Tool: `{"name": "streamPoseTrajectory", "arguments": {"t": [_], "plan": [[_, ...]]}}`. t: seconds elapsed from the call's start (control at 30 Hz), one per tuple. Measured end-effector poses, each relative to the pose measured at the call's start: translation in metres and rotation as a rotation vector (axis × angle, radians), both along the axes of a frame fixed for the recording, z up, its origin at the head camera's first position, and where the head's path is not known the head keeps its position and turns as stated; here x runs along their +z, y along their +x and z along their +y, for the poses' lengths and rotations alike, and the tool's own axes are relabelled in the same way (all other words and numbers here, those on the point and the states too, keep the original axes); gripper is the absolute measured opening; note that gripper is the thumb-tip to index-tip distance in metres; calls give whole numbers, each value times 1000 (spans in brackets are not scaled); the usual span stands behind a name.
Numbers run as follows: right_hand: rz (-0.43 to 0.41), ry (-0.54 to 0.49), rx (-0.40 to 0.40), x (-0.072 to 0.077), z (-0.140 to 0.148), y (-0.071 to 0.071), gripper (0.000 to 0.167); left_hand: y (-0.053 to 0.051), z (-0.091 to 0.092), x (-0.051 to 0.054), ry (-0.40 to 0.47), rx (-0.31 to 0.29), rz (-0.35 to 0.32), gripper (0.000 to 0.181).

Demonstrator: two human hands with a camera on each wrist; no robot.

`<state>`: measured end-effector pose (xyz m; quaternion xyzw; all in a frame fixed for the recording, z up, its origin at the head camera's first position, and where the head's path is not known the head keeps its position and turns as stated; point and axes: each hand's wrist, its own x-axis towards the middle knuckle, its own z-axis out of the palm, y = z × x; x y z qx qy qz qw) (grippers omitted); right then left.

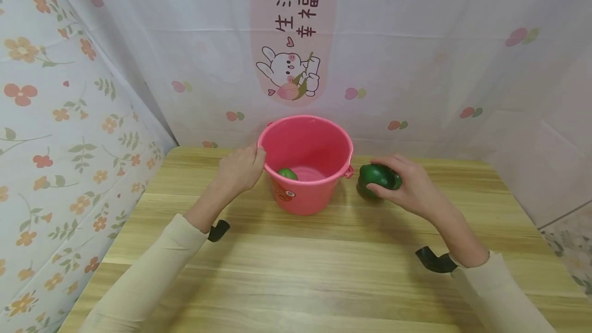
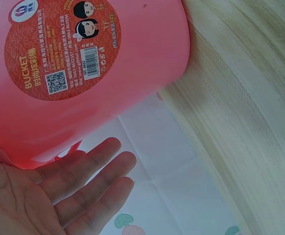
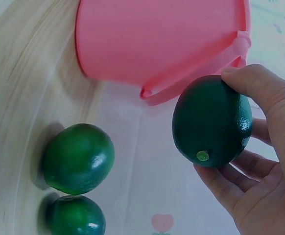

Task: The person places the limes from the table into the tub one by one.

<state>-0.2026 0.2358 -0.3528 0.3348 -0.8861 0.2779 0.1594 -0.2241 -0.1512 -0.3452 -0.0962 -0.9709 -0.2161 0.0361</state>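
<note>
A pink bucket (image 1: pixel 305 197) stands upright on the table, with a green lime (image 1: pixel 288 173) visible inside it. My left hand (image 1: pixel 241 168) holds the bucket's rim at its left side; in the left wrist view its other fingers (image 2: pixel 91 188) extend loosely outside the wall. To the right of the bucket, my right hand (image 1: pixel 411 184) grips a dark green, glossy lime (image 3: pixel 211 122) between thumb and fingers. Two more limes, one larger in view (image 3: pixel 79 159) and one partly cut off (image 3: pixel 78 218), rest on the table near that hand.
The wooden table (image 1: pixel 296 271) meets a printed cloth backdrop (image 1: pixel 416 66) just behind the bucket. A floral cloth (image 1: pixel 69 132) hangs along the left side. The bucket's handle (image 3: pixel 196 73) hangs down on the side facing my right hand.
</note>
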Motion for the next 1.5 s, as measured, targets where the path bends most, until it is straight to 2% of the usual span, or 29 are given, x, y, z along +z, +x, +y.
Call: {"name": "streamPoseTrajectory", "arguments": {"t": [0.5, 0.73, 0.97, 1.5], "plan": [[-29, -23, -43, 7, -4, 3, 53, 1, -1, -1, 12, -8, -2, 41], [22, -57, -47, 11, -5, 1, 53, 0, 0, 0, 7, -2, -1, 40], [86, -111, -6, 15, -8, -1, 53, 0, -1, -1, 12, 0, -5, 41], [80, -165, -15, 25, -14, -3, 55, -1, 0, -1, 1, 1, -4, 41]]}}
